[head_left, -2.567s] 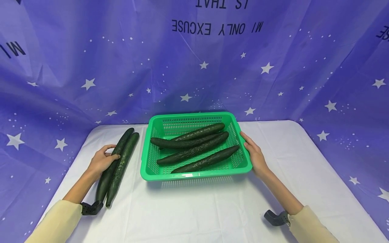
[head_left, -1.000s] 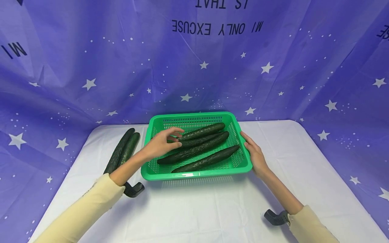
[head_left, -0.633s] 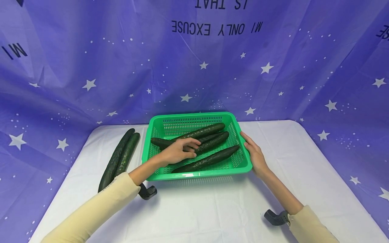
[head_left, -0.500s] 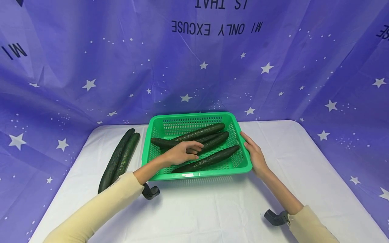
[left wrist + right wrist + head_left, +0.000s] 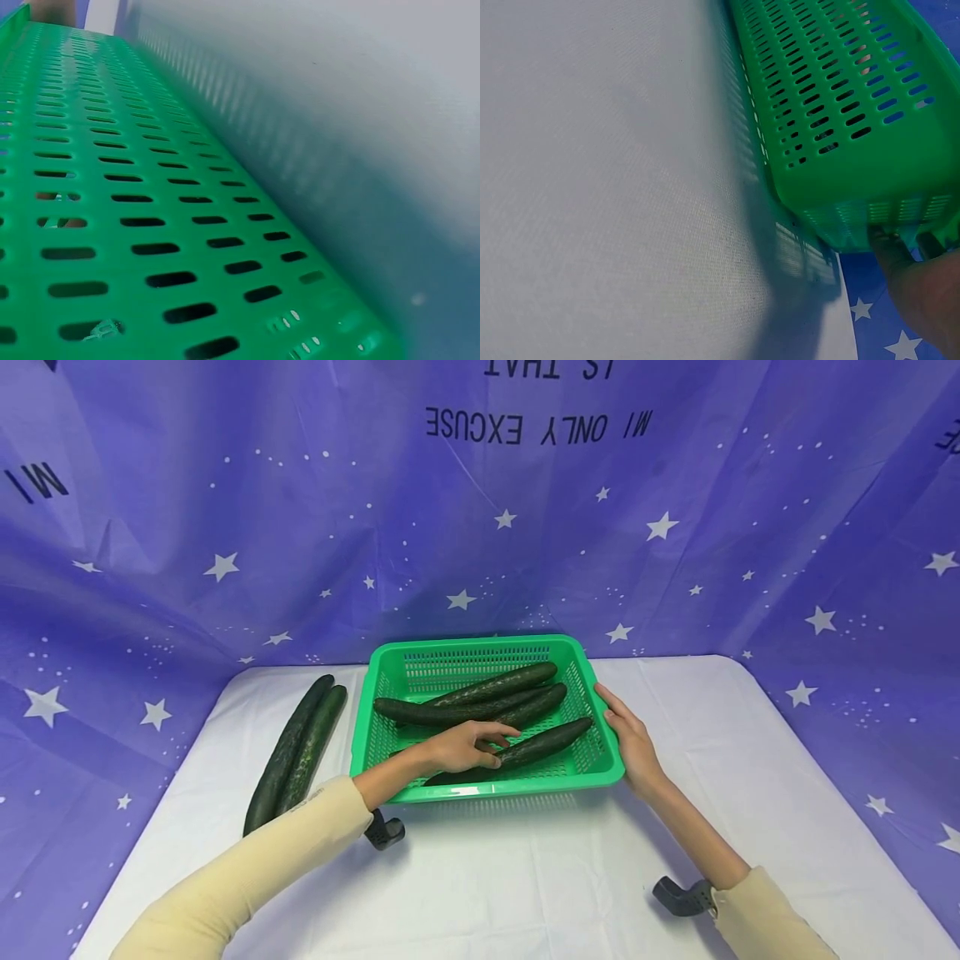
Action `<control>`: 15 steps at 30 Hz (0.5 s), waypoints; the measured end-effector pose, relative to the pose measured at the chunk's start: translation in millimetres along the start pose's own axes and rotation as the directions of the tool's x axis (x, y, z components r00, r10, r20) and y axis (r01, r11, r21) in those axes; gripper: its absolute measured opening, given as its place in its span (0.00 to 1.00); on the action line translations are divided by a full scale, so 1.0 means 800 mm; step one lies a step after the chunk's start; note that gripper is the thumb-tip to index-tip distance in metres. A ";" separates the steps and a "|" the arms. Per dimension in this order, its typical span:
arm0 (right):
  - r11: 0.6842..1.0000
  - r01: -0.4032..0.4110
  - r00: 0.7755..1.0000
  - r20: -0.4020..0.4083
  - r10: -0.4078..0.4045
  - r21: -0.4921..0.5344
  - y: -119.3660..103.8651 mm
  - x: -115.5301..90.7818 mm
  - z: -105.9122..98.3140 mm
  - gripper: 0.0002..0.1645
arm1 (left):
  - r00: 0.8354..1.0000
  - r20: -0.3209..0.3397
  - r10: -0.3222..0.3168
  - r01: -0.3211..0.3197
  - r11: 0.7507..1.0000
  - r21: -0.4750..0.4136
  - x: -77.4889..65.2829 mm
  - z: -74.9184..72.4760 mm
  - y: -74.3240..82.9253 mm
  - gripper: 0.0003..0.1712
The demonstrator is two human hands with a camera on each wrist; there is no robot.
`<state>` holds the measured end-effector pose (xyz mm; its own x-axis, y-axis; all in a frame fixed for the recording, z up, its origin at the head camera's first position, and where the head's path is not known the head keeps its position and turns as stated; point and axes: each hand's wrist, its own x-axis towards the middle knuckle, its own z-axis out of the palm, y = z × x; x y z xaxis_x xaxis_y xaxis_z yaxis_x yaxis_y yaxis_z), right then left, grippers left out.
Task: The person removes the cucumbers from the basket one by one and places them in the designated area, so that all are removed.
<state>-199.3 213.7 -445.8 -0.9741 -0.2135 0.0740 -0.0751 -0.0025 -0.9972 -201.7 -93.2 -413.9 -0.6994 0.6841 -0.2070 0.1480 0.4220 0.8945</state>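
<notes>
A green perforated basket point(image 5: 480, 791) stands on the table with several dark green cucumbers inside. My left hand point(image 5: 457, 748) reaches into it over the front side, with the fingers spread loosely over the front cucumber point(image 5: 547, 740) and the thumb at its near side. Behind lie the other cucumbers, among them a curved one point(image 5: 408, 712) and one at the back point(image 5: 517, 678). At the basket's right end, my right hand point(image 5: 633, 747) rests its extended fingers against the outer wall. In the right wrist view the right hand's fingers touch that end wall. The left hand is hidden in the left wrist view.
Two more cucumbers, a left one point(image 5: 281, 760) and a lighter one point(image 5: 315, 743), lie side by side on the white-covered table point(image 5: 525, 877) left of the basket. My left sleeve point(image 5: 285, 852) covers their near ends. A purple star-printed cloth point(image 5: 480, 560) hangs behind.
My left hand has left the two cucumbers on the table, passed over the ones in the basket and moved forward-right to the front one. The right hand and the basket have stayed put.
</notes>
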 end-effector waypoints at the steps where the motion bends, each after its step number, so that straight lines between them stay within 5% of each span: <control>1: 1.000 0.001 1.000 0.003 -0.001 0.004 0.000 0.000 0.000 0.30 | 1.000 0.002 -0.007 0.007 1.000 0.007 0.000 0.000 -0.001 0.31; 9: 1.000 0.002 1.000 -0.005 -0.002 -0.009 0.000 0.000 0.000 0.30 | 0.995 0.024 -0.093 0.093 0.996 0.008 0.001 0.003 -0.004 0.32; 15: 1.000 0.003 1.000 -0.012 -0.003 -0.016 0.001 0.000 0.001 0.30 | 0.995 0.027 -0.099 0.099 0.995 -0.002 0.002 0.003 -0.006 0.32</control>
<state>-199.6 213.2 -446.2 -0.9764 -0.2018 0.0773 -0.0816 0.0129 -0.9966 -201.9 -92.9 -419.1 -0.6918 0.6545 -0.3051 0.0767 0.4867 0.8702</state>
